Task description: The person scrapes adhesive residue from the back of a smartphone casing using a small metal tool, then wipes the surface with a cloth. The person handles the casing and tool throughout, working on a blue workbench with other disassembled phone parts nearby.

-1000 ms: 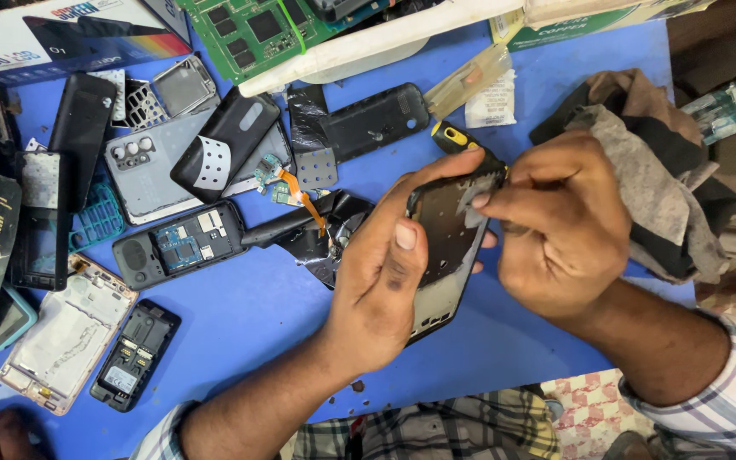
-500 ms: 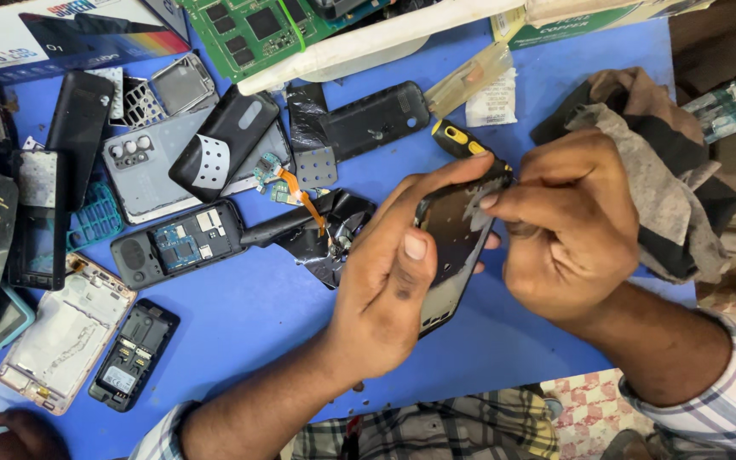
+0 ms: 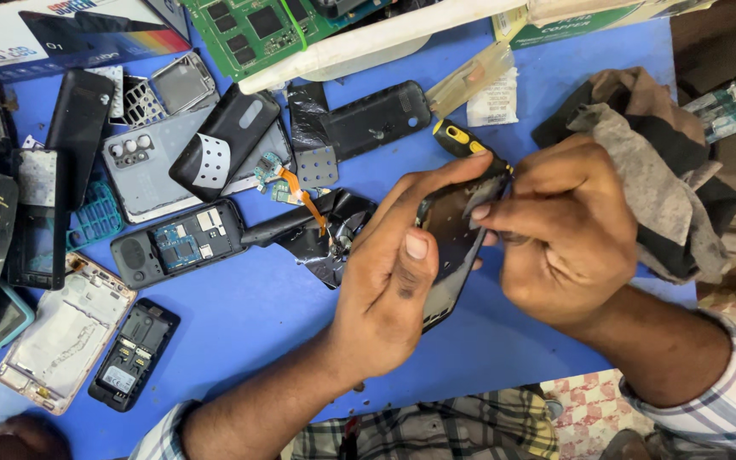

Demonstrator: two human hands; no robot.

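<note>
**Ana:** Head view first. What is in the hands?

**Ben:** A dark phone shell (image 3: 451, 238), held above the blue table (image 3: 240, 315) near its middle. The left hand (image 3: 389, 290) wraps it from the left, fingers closed on its edge, thumb laid along the front. The right hand (image 3: 568, 234) comes from the right, fingers pinched shut on its upper right edge.

**Ana:** How does the shell look?

**Ben:** Long and flat, black to dark grey, tilted so its lower end points down and to the left. The face turned up has a dull sheen and a slightly raised rim. Its lower tip shows below the left thumb; the top is hidden behind the fingers of both hands.

**Ana:** Is a tool in the right hand?

**Ben:** A screwdriver (image 3: 462, 140) with a black and yellow handle sticks out just above the hands. Whether the right hand holds it, I cannot tell.

**Ana:** And around them?

**Ben:** A grey and black rag (image 3: 641, 162) lies just behind the right hand. Left of the left hand sits crumpled black foil (image 3: 330, 247) with an orange flex strip (image 3: 304, 196). Further left, an opened phone (image 3: 176, 243) with a blue board showing, then a small black phone (image 3: 134, 353) and a pale frame (image 3: 66, 332) near the table's near edge. A green circuit board (image 3: 266, 25) lies at the far side.
</note>
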